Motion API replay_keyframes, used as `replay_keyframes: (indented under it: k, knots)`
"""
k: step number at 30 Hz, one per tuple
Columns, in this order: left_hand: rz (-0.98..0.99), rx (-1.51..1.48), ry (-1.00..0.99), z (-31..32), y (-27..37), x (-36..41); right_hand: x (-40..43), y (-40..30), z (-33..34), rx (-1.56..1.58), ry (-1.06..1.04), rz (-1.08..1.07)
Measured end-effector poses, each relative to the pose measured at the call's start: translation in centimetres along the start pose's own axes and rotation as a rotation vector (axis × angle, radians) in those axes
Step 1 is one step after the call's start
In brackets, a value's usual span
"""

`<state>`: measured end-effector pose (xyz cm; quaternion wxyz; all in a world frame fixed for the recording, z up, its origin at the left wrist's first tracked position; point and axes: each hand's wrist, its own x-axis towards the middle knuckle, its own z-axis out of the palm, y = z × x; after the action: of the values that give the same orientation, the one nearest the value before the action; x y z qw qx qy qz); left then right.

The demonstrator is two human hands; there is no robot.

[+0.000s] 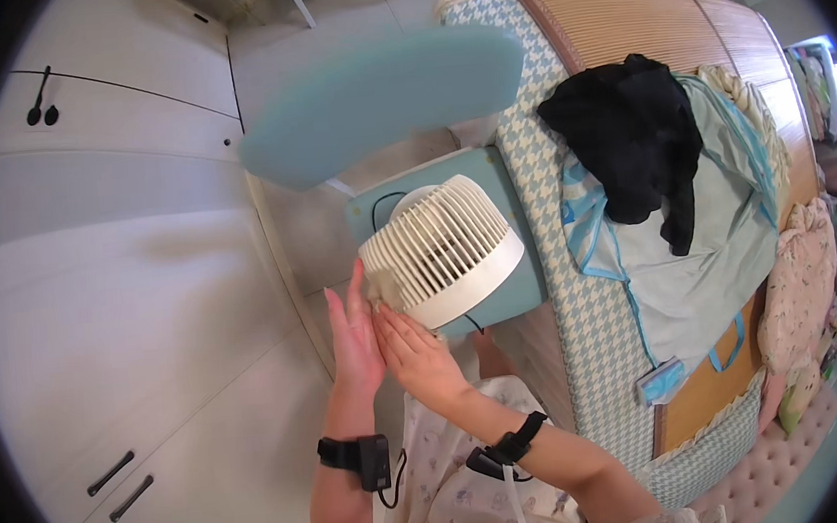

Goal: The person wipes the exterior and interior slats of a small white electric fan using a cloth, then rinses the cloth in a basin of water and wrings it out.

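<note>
A white electric fan point(443, 248) with a slatted housing lies on the teal seat point(530, 275) of a chair. My left hand point(357, 340) is upright at the fan's left side, its thumb and fingers spread, one fingertip close to the slats. Beside it, my right hand point(419, 357) lies with fingers extended and close together, their tips at the fan's lower left corner and against my left hand. A blurred beige patch point(385, 286) shows between the fingers and the slats; whether it is cloth or dust, I cannot tell.
The teal chair backrest point(383, 98) rises beyond the fan. A white cabinet point(134, 298) with black handles runs along the left. On the right, a bed with a houndstooth edge point(579, 337) and woven mat point(620, 17) bears black clothing point(633, 134) and a pale blue fabric item point(713, 253).
</note>
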<state>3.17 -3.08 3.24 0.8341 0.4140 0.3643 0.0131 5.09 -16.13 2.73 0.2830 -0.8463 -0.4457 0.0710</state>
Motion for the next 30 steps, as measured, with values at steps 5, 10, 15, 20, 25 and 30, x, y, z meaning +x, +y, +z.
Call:
replay_keyframes:
  k: [5, 10, 15, 20, 25, 30]
  knots:
    - [-0.262, 0.074, 0.306, -3.2, 7.2, -4.5, 0.8, -1.9, -4.5, 1.144, -0.062, 0.63]
    - [-0.245, -0.142, 0.115, -9.3, 18.2, -10.0, 4.9, -2.3, -13.1, 2.501, 0.09, 0.934]
    - [-0.181, -0.345, -0.047, -11.8, 30.2, -16.2, 13.3, -11.6, -18.4, 2.763, 0.117, 0.723]
    - [-0.127, -0.25, -0.162, -16.2, 38.2, -17.6, 21.8, -21.0, -16.1, 2.715, -0.011, 0.538]
    - [-0.064, -0.101, -0.227, -15.6, 42.8, -15.3, 27.0, -27.4, -13.4, 2.601, -0.201, 0.568]
    - [-0.204, -0.301, -0.403, -12.7, 44.2, -7.4, 30.8, -28.0, -12.6, 2.351, -0.025, 0.597]
